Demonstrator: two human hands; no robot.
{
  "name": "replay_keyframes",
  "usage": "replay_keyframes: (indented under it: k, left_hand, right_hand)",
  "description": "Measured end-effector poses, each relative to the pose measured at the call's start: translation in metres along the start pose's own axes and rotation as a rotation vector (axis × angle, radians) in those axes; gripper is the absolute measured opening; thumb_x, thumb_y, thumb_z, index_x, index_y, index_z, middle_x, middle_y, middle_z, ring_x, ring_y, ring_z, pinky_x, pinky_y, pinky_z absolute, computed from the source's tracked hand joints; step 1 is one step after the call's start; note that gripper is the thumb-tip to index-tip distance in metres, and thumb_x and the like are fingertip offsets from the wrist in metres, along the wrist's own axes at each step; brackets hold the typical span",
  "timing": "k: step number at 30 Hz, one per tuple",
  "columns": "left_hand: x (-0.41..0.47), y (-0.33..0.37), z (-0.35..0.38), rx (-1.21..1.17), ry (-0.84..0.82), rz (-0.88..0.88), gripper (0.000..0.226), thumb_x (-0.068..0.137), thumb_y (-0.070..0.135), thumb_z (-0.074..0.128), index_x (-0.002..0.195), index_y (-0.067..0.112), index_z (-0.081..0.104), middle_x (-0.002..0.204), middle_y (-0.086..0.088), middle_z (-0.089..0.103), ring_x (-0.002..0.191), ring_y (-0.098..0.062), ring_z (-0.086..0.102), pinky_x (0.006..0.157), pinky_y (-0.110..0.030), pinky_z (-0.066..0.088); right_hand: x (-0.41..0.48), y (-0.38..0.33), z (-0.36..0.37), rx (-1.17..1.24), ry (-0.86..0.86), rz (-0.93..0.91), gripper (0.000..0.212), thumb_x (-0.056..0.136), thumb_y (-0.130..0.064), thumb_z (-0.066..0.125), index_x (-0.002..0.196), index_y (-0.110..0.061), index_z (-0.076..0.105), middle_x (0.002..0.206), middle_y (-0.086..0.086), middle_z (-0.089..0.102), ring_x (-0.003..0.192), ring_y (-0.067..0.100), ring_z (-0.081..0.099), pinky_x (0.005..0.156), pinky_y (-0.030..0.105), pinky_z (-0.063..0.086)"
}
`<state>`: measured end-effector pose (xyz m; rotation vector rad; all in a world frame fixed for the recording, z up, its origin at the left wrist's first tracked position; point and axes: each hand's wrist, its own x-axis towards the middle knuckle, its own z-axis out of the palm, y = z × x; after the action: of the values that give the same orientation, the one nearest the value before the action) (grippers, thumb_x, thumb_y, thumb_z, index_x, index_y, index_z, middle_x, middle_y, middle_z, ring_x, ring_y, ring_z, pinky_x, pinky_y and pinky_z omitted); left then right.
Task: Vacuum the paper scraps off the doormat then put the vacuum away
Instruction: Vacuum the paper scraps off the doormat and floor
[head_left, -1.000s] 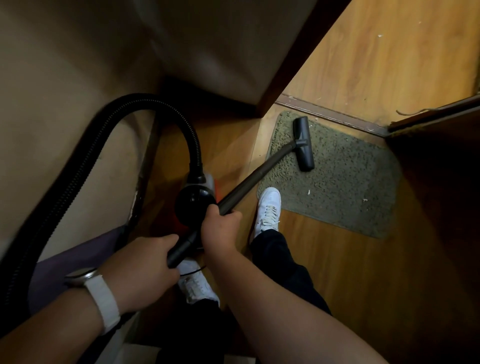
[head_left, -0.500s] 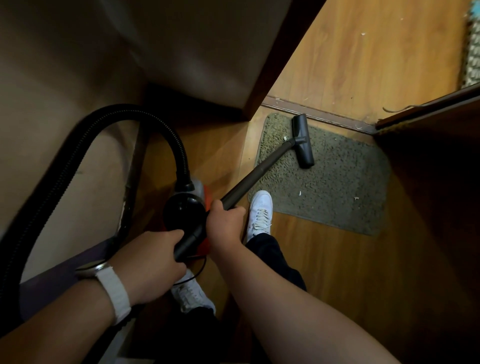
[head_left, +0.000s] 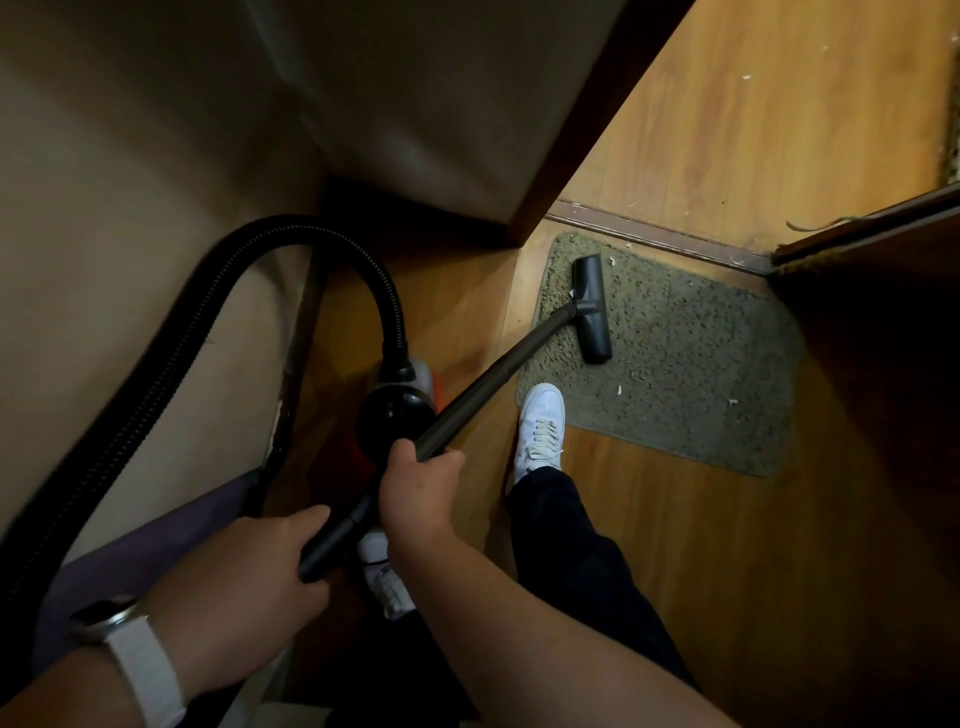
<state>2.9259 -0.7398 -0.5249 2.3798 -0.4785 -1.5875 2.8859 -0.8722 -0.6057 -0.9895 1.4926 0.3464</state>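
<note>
Hose (head_left: 135, 410) end beyond left edge

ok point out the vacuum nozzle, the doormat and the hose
vacuum nozzle (head_left: 593, 317): head view, middle of its black bar
doormat (head_left: 691, 358): head view, bare pile at centre
hose (head_left: 301, 229): head view, ribbed arch top

One doormat (head_left: 701, 364). One vacuum (head_left: 397, 415) with one hose (head_left: 156, 395), one wand (head_left: 493, 379) and one nozzle (head_left: 592, 312). Two hands: left hand (head_left: 244, 582), right hand (head_left: 415, 493). Two shoes (head_left: 540, 426). One watch (head_left: 111, 616). Three clear scraps (head_left: 619, 389) on the doormat, one at its far edge; finer specks are too small to count.
</note>
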Motion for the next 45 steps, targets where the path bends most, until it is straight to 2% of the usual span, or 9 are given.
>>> replay_keyframes:
  k: [3,7,11,13,18,23,29,38,45]
  left_hand:
    - [-0.008,-0.008,0.001,0.006,0.012,-0.026,0.015,0.078,0.027,0.063,0.092,0.03,0.057,0.073,-0.001,0.066,0.061,-0.011,0.062,0.061,-0.035,0.051]
    - [-0.017,-0.015,0.001,-0.007,0.006,-0.033,0.025,0.077,0.028,0.065,0.101,0.035,0.058,0.072,0.007,0.068,0.062,-0.007,0.063,0.064,-0.035,0.054]
    - [-0.024,-0.018,0.001,0.005,0.011,-0.036,0.031,0.077,0.03,0.065,0.106,0.036,0.056,0.073,0.007,0.069,0.061,-0.006,0.064,0.064,-0.034,0.054]
    - [-0.025,-0.018,0.003,0.016,0.033,-0.038,0.033,0.076,0.032,0.065,0.107,0.036,0.055,0.075,0.007,0.069,0.061,-0.004,0.064,0.065,-0.034,0.055]
    - [-0.023,-0.015,0.005,0.0,0.034,-0.034,0.033,0.075,0.034,0.064,0.106,0.038,0.055,0.075,0.01,0.068,0.063,-0.003,0.064,0.065,-0.032,0.056]
    - [-0.026,-0.02,0.002,0.009,0.015,-0.054,0.03,0.074,0.034,0.064,0.102,0.039,0.055,0.075,0.012,0.069,0.063,-0.002,0.064,0.066,-0.034,0.057]
    - [-0.032,-0.023,-0.002,0.035,0.033,-0.073,0.024,0.076,0.031,0.065,0.097,0.035,0.056,0.073,0.009,0.068,0.062,-0.004,0.064,0.065,-0.035,0.056]
    - [-0.025,-0.017,0.0,0.069,0.039,-0.066,0.02,0.078,0.034,0.062,0.096,0.035,0.054,0.074,0.005,0.067,0.062,-0.006,0.063,0.066,-0.037,0.055]
    - [-0.019,-0.013,-0.003,0.105,0.008,-0.063,0.017,0.082,0.033,0.062,0.096,0.036,0.052,0.075,0.004,0.066,0.064,-0.007,0.063,0.065,-0.035,0.055]
  right_hand:
    - [-0.007,0.005,0.005,-0.006,-0.005,-0.001,0.02,0.095,-0.023,0.053,0.109,-0.016,0.041,0.096,0.002,0.057,0.083,0.015,0.06,0.078,0.035,0.053]
    - [-0.018,0.009,0.008,0.02,-0.017,0.011,0.014,0.097,-0.022,0.052,0.102,-0.02,0.039,0.092,0.002,0.056,0.078,0.013,0.058,0.067,0.029,0.049]
    - [-0.025,0.014,0.011,0.042,-0.009,0.011,0.015,0.095,-0.025,0.053,0.094,-0.027,0.038,0.093,0.004,0.059,0.082,0.018,0.062,0.081,0.04,0.056]
    - [-0.026,0.014,0.01,0.048,-0.004,-0.008,0.016,0.096,-0.024,0.053,0.093,-0.029,0.038,0.092,0.004,0.059,0.08,0.016,0.061,0.075,0.036,0.056]
    - [-0.024,0.01,0.001,0.056,-0.026,-0.049,0.021,0.098,-0.024,0.052,0.113,-0.018,0.04,0.089,0.0,0.056,0.073,0.008,0.056,0.057,0.021,0.042]
    - [-0.026,0.011,0.009,0.038,-0.053,-0.008,0.018,0.097,-0.024,0.052,0.108,-0.019,0.04,0.092,0.002,0.056,0.081,0.013,0.059,0.073,0.032,0.054]
    - [-0.029,0.014,0.018,-0.005,-0.055,0.011,0.022,0.096,-0.025,0.053,0.112,-0.017,0.04,0.094,0.002,0.057,0.09,0.019,0.062,0.086,0.04,0.056]
    - [-0.023,0.014,0.021,0.022,-0.033,0.039,0.021,0.093,-0.029,0.054,0.108,-0.021,0.041,0.099,0.007,0.059,0.089,0.023,0.064,0.084,0.046,0.058]
    - [-0.017,0.01,0.018,0.036,-0.038,0.033,0.024,0.095,-0.025,0.053,0.114,-0.015,0.041,0.098,0.005,0.056,0.086,0.018,0.059,0.077,0.035,0.05]
